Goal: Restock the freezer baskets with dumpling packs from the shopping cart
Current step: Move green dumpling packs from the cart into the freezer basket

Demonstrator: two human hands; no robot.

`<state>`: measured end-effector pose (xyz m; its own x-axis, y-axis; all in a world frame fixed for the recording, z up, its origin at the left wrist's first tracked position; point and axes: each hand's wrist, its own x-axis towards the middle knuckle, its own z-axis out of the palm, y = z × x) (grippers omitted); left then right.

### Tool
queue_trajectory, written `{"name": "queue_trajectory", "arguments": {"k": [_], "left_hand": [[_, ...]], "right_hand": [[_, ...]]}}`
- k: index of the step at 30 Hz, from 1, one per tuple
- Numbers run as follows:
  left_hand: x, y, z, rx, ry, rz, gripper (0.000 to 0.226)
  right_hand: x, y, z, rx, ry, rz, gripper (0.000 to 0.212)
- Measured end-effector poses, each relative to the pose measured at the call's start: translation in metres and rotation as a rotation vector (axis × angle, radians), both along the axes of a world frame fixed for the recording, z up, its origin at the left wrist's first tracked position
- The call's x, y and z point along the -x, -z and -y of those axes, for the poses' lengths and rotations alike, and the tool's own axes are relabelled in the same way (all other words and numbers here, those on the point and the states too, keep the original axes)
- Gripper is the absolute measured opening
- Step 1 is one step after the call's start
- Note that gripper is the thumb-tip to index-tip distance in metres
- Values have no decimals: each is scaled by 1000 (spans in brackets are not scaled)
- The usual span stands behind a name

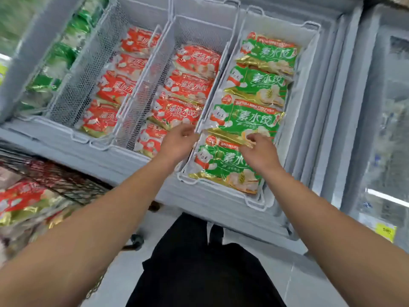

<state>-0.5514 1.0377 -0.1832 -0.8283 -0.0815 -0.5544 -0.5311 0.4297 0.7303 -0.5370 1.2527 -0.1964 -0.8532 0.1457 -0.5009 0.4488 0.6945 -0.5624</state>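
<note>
- Head view: open freezer (pixel 327 111) with four wire baskets side by side.
- Right basket (pixel 252 201): four green packs in a row, overlapping; nearest green pack (pixel 218 168) lies at the front end.
- Right hand (pixel 260 151) over the nearest green pack, fingers (pixel 251 138) curled at its top edge where it meets the next pack; real grip or just touch, cannot tell.
- Left hand (pixel 178 140) at the rim between the middle basket (pixel 155 69) and the right basket, fingers loosely curled, tips near the pack's top left corner; hold cannot tell.
- Middle basket and the left basket (pixel 88 69): rows of red packs (pixel 190 85), overlapping.
- Far-left basket: blurred green packs (pixel 59 56).
- Cart (pixel 66 185) at lower left, beside the freezer, with more red packs (pixel 22 196) inside.
- Both forearms bare; dark clothing below.
</note>
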Motion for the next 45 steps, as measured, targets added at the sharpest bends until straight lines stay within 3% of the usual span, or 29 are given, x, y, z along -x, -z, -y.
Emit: {"name": "queue_trajectory", "arguments": {"k": [6,15,26,33,45], "left_hand": [[-108,-25,36,52,-191,-129,35],[-246,-38,119,112,-507,-89,30],[-416,-6,281,-19,-992,19,28],[-462,36,344,-104,-1134,111,43],[-446,132,367,-304,-1250,350,63]], "right_hand": [[-60,-21,46,8,-250,-93,49],[-132,-39,160,53,-577,-140,42],[-230,-22,365,21,-969,-57,42],[-251,9,448,-47,-1032,35,44],[-225,114,490,-211,-1090,301,47]]}}
